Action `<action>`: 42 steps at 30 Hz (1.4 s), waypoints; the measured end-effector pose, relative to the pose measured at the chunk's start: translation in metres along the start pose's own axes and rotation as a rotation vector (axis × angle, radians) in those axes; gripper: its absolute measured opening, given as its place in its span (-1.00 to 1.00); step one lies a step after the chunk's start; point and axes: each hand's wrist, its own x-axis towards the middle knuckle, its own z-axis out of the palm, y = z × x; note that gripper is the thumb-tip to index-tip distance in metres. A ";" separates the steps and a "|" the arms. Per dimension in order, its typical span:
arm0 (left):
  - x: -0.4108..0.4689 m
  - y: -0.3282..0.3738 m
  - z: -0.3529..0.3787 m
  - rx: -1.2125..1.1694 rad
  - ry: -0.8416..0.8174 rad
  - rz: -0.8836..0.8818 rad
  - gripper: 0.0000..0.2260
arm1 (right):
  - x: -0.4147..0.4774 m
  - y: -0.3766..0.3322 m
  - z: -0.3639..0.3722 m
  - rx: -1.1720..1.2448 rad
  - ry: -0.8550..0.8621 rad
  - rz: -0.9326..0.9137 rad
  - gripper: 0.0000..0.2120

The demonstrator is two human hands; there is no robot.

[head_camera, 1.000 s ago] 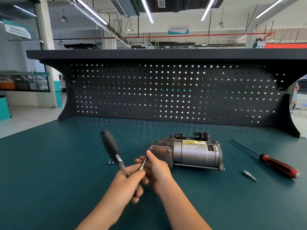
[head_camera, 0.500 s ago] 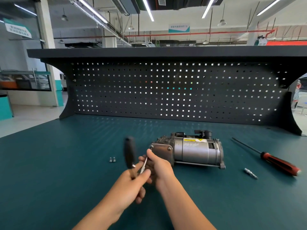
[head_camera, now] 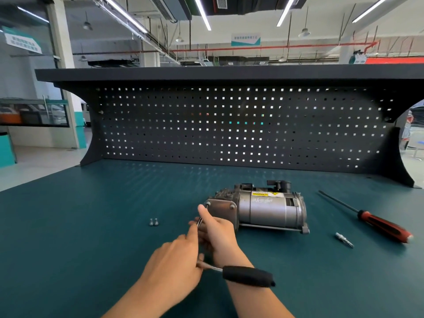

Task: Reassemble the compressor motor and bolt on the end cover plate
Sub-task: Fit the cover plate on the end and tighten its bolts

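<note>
**Bench insp., L to R.**

- Two loose bolts (head_camera: 153,222): lying side by side on the green mat (head_camera: 68,237), well apart from the unit. Small, smooth, prone to roll; pick up by pinching the head.
- Left hand (head_camera: 174,260): fingers curled round the bare metal shank of the L-handle wrench (head_camera: 249,276), index finger stretched fwd. The black grip sticks out to the right across the other wrist.
- Right hand (head_camera: 215,232): fingers closed round the wrench's thin working end, thumb raised just beside the upper-left bolt (head_camera: 207,204) of the end cover plate (head_camera: 221,211). Tip engagement is hidden by the hand, so cannot confirm.
- Cover plate: sits flush on the left end of the compressor motor (head_camera: 268,210). Both upper bolts are in; the lower corners are hidden.
- Motor: lies on its side mid-bench, label up. Judged heavy and rigid – metal can and cast head – so it won't shift easily, though the round body may rock under torque. Steady it by the can, not by the black plastic fitting on top.
- Loose bit (head_camera: 344,240) and red screwdriver (head_camera: 383,226): far right, untouched.

Assessment: bolting approx. half done – two bolts appear outstanding.
</note>
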 end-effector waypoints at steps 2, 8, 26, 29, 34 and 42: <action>0.000 -0.004 0.001 -0.131 -0.023 -0.029 -0.42 | 0.001 0.000 0.000 0.009 -0.006 0.010 -0.76; -0.001 0.001 -0.004 -1.352 -0.206 -0.378 -0.84 | -0.003 -0.005 -0.003 0.181 -0.075 0.131 -0.76; 0.000 -0.001 0.001 -0.268 -0.031 -0.060 -0.61 | -0.001 -0.001 -0.005 0.070 -0.022 0.032 -0.79; 0.000 0.000 -0.004 -0.846 -0.124 -0.181 -0.91 | 0.001 -0.003 -0.004 0.237 -0.063 0.103 -0.78; 0.000 0.004 -0.012 -1.943 -0.276 -0.709 -0.84 | -0.001 -0.003 -0.007 0.296 -0.121 0.170 -0.80; 0.003 -0.001 -0.011 -0.445 -0.086 -0.160 -0.87 | 0.000 -0.005 0.001 0.119 -0.040 0.059 -0.76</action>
